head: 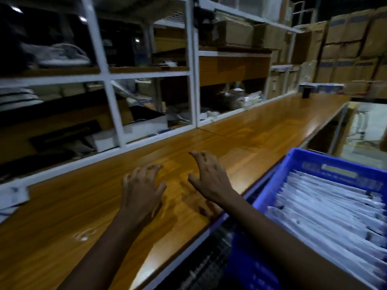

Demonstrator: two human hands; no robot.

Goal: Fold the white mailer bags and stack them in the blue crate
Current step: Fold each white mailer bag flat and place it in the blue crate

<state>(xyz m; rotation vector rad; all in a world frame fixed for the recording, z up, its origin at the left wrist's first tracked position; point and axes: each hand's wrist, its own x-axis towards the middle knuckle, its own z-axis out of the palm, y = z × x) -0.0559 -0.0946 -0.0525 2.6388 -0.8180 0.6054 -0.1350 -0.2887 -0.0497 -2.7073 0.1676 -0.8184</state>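
Head cam is pretty motion-blurred, but you can make out both hands held palm-down over the long wooden surface [261, 126]. Left hand [144, 189] and right hand [209, 176] are side by side and a bit apart. The fingers [196, 155] on both are spread and slightly bent, holding nothing. Can't tell if the tips are actually touching the wood.

The white mailer bags [335, 206] are in the blue crate [314, 162], packed in an overlapping row. The crate sits off to the right, just beside the front edge of the surface, and the right forearm crosses over its near left corner.

White-framed shelving [109, 76] full of blurry stuff runs along the back of the surface, and cardboard boxes [351, 38] are stacked up at the far right.
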